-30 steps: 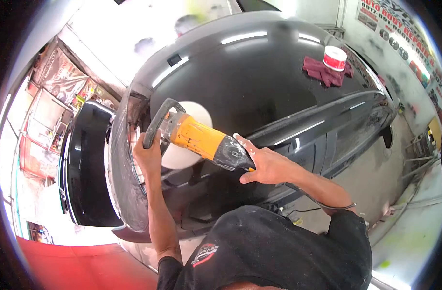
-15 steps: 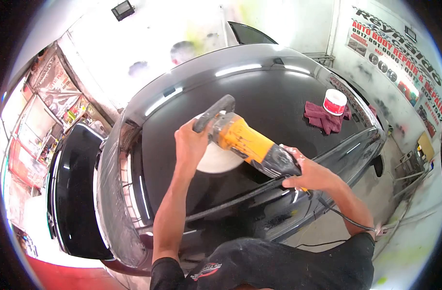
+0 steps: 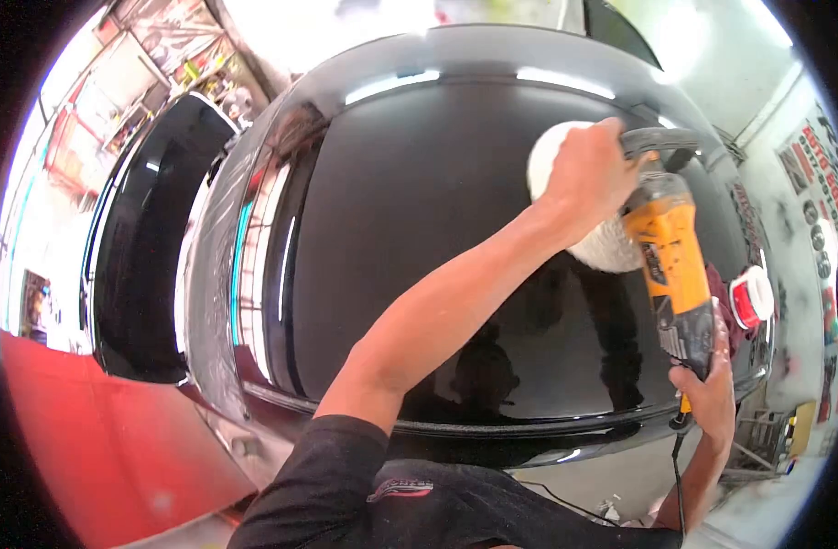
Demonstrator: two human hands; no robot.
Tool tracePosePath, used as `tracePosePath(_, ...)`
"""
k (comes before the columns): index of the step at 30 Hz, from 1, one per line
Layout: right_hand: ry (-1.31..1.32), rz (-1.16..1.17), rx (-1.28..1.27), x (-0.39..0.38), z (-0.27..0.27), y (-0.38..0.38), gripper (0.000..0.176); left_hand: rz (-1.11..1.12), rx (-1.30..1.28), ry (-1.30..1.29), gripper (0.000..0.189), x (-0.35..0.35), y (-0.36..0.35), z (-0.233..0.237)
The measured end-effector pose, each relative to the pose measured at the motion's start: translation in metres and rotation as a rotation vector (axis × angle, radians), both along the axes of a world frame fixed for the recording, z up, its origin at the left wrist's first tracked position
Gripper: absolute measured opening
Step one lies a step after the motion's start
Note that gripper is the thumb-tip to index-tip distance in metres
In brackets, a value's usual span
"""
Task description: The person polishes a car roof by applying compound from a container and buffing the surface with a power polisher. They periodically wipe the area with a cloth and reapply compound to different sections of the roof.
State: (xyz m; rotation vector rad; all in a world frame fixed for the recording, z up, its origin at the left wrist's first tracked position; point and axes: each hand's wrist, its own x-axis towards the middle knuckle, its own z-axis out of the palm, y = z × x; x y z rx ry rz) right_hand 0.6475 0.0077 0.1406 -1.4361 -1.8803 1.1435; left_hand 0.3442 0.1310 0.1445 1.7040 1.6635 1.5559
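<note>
My left grip (image 3: 591, 174) is clasped on the front handle (image 3: 661, 140) and my right grip (image 3: 714, 393) around the rear housing (image 3: 686, 337), the polisher (image 3: 666, 240) having shifted from my 11 to my 1 o'clock, placing its white pad (image 3: 611, 249) over another roof (image 3: 410, 192) section.

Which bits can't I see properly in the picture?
- Head view: part of the white pad, behind the left hand and polisher.
- Head view: part of the maroon cloth, behind the polisher and tub.
- Head view: writing on the tub, too small.
- Head view: part of the wall sign, cut by the dark edge.
</note>
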Motion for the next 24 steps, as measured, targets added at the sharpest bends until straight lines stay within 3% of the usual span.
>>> tracePosePath(3, -0.088, -0.031, 0.191, 0.018, -0.034, 0.012, 0.119, 0.005, -0.077, 0.044, 0.033, 0.006, 0.003, 0.005)
tracePosePath(7, 0.110, -0.045, 0.018, 0.030, -0.042, 0.010, 0.117, 0.038, -0.184, 0.106, 0.034, 0.012, 0.022, 0.004)
tracePosePath(8, 0.136, -0.011, 0.079, 0.037, -0.042, 0.011, 0.104, 0.046, -0.210, 0.112, 0.034, 0.013, 0.026, 0.000)
tracePosePath(10, -0.069, -0.058, 0.084, 0.066, -0.027, 0.029, 0.095, 0.064, -0.253, 0.128, 0.033, 0.013, 0.036, -0.003)
tracePosePath(13, -0.318, -0.341, 0.401, 0.138, -0.030, 0.105, 0.081, 0.094, -0.276, 0.163, 0.033, 0.011, 0.046, 0.008)
tracePosePath(16, -0.655, -0.410, 0.712, 0.171, -0.028, 0.165, 0.076, 0.138, -0.262, 0.066, 0.030, 0.013, 0.049, 0.007)
tracePosePath(20, -0.942, -0.289, 0.352, 0.187, -0.040, 0.197, 0.071, 0.161, -0.331, -0.036, 0.033, 0.010, 0.039, 0.014)
tracePosePath(24, -0.768, -0.040, 0.212, 0.208, -0.045, 0.210, 0.078, 0.108, -0.352, 0.025, 0.026, 0.014, 0.031, 0.017)
